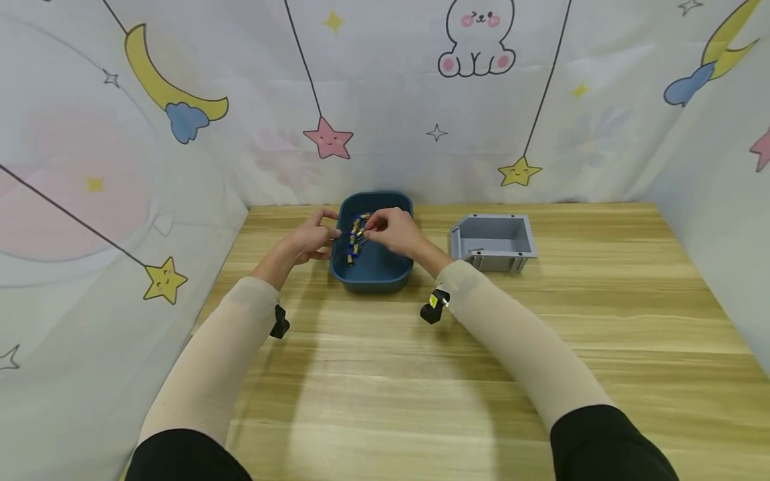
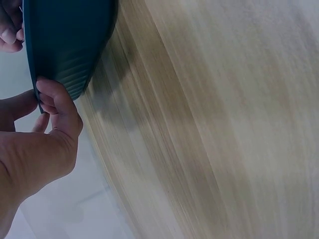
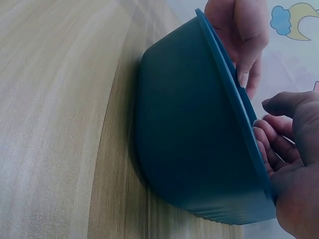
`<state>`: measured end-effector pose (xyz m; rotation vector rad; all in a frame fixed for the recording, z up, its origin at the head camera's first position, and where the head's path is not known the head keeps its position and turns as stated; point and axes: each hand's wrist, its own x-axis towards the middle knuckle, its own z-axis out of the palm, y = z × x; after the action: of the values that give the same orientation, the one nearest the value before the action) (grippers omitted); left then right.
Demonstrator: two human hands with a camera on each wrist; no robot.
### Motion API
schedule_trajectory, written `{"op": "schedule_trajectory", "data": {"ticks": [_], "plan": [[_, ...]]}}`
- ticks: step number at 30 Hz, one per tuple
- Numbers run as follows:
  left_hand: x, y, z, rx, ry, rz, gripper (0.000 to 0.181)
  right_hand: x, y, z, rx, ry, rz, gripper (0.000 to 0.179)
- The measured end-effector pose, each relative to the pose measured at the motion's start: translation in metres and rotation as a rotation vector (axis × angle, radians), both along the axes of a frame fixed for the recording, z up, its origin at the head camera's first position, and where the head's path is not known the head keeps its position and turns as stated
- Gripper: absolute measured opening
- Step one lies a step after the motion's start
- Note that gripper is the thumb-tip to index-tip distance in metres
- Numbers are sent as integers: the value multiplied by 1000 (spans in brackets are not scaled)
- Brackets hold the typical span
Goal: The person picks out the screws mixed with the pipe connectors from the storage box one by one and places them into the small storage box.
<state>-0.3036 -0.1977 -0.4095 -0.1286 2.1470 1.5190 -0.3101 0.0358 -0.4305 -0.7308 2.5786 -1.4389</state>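
Observation:
A dark blue basin [image 1: 371, 288] stands at the back of the table, with several small brass-coloured pieces with blue parts [image 1: 353, 248] along its left side inside. My left hand [image 1: 309, 238] is at the basin's left rim. In the left wrist view, the thumb and fingers [image 2: 59, 99] of this hand pinch the rim from both sides. Over the basin, my right hand [image 1: 394, 230] reaches in with bent fingers, its fingertips right at the brass pieces. The right wrist view shows the curled fingers [image 3: 271, 142] beyond the basin's rim; I cannot tell whether they hold a piece.
A grey open box [image 1: 493, 248] with a cut-off left corner stands to the right of the basin. The wooden table [image 1: 397, 374] meets a printed cloth backdrop [image 1: 397, 87] behind both containers. Another cloth side [image 1: 120, 361] borders the table on the left.

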Motion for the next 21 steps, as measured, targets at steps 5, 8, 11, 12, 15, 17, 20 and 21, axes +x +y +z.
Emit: {"op": "schedule_trajectory", "data": {"ticks": [5,8,11,12,15,17,20,21], "plan": [[-1,-1,-2,1,-1,-2,50,1,0,0,6,19,-3,10],[-1,-1,-3,-5,5,-4,50,2,0,0,8,31,1,10],[0,-2,-3,-5,8,-1,50,2,-1,-1,14,40,11,11],[0,-2,-2,-2,5,1,50,2,-1,-2,17,41,14,11],[2,-1,-2,9,2,-6,49,2,-1,-3,25,45,11,9],[1,-1,-2,17,4,-12,49,2,-1,-3,28,49,2,8],[1,0,-2,18,5,-18,49,2,0,-4,35,60,-7,8],[1,0,-2,18,4,-18,49,2,0,-5,37,63,-8,8]]}}
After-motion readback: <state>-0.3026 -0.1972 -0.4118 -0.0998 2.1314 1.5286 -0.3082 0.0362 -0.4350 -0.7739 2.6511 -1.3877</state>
